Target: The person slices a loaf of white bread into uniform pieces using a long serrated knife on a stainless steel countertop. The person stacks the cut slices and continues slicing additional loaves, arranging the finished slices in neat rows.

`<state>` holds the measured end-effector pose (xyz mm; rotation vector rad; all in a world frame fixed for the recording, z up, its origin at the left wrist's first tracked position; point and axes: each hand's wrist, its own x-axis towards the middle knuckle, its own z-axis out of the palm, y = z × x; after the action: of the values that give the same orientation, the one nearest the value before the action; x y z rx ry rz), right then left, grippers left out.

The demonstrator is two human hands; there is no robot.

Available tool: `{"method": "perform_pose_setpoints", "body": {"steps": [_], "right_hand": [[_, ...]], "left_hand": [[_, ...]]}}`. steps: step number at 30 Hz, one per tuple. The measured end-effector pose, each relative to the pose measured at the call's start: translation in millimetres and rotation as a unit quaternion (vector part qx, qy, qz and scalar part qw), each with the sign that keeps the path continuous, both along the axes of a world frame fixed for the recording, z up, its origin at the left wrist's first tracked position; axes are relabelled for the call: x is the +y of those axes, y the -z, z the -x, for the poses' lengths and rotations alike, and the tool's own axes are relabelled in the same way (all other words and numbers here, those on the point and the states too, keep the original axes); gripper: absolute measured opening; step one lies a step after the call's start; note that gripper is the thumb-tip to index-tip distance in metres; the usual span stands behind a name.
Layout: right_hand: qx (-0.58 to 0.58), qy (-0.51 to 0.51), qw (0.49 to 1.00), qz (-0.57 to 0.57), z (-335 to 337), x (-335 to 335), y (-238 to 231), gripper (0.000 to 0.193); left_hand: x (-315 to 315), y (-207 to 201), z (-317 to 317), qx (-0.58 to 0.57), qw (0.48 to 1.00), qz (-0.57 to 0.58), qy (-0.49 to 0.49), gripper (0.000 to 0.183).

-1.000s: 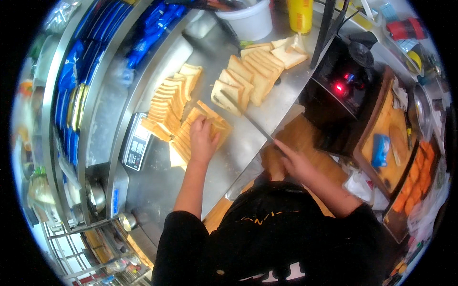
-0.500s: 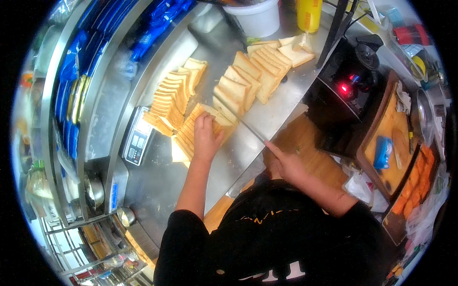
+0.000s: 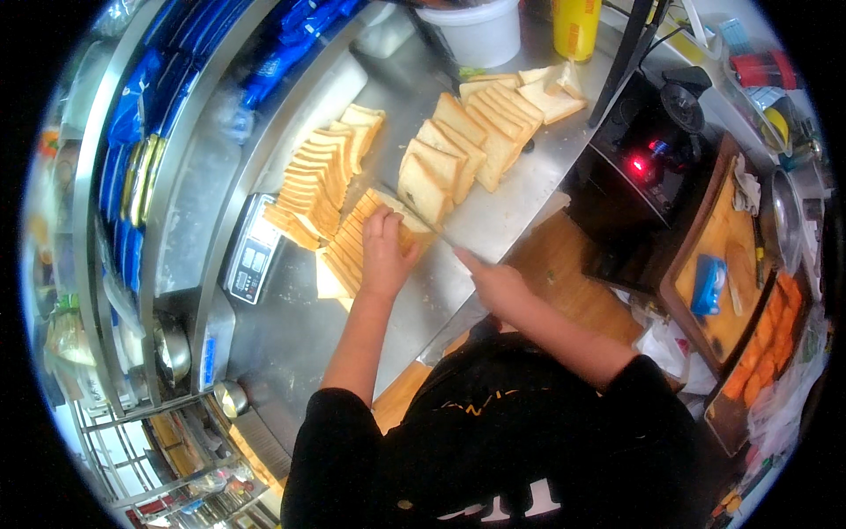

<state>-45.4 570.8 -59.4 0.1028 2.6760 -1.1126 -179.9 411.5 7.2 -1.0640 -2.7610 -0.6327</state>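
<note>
My left hand [image 3: 388,256] rests with bent fingers on a row of bread slices [image 3: 351,242], gripping them from above. In my closed right hand [image 3: 499,289] is a long knife [image 3: 421,219]. Its blade lies across the right end of that row, close to my left fingertips. How deep the blade sits in the bread cannot be made out. Just beyond the blade, several slices [image 3: 426,183] lean on one another. To the left stands another fanned row of slices [image 3: 313,181], apart from both hands.
A digital scale [image 3: 253,256] stands left of the bread on the steel counter [image 3: 308,353]. At the back are a white tub [image 3: 476,33] and a yellow bottle [image 3: 576,31]. Blue packages [image 3: 295,40] line the left shelf. A black appliance [image 3: 630,167] stands right of the counter edge.
My right hand has moved left and forward, closer to the bread, carrying the knife along. The blade now lies lower against the row's end. My left hand stays nearly in place.
</note>
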Motion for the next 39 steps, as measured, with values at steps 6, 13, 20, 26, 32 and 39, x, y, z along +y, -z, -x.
{"method": "perform_pose_setpoints", "body": {"steps": [6,13,20,26,32,39], "right_hand": [[0.005,-0.014,1.0,-0.025,6,-1,7,0.074],[-0.045,-0.042,0.998,-0.005,-129,70,-3,0.084],[-0.072,-0.049,0.995,-0.057,-95,54,-17,0.084],[-0.051,-0.051,0.996,-0.049,-78,51,-16,0.084],[-0.024,-0.047,0.996,-0.065,-80,43,-14,0.081],[-0.029,-0.037,0.999,-0.02,-101,50,11,0.074]], "left_hand": [[0,3,0,0.018,1.0,0.013,-0.011,0.053],[2,15,2,0.036,0.999,0.028,-0.007,0.043],[7,-2,-12,0.113,0.993,0.045,0.003,0.047],[13,6,-86,-0.016,0.999,-0.035,-0.018,0.043],[24,68,-98,-0.242,0.965,-0.039,-0.091,0.029],[42,74,-90,-0.248,0.953,-0.047,-0.166,0.025]]}}
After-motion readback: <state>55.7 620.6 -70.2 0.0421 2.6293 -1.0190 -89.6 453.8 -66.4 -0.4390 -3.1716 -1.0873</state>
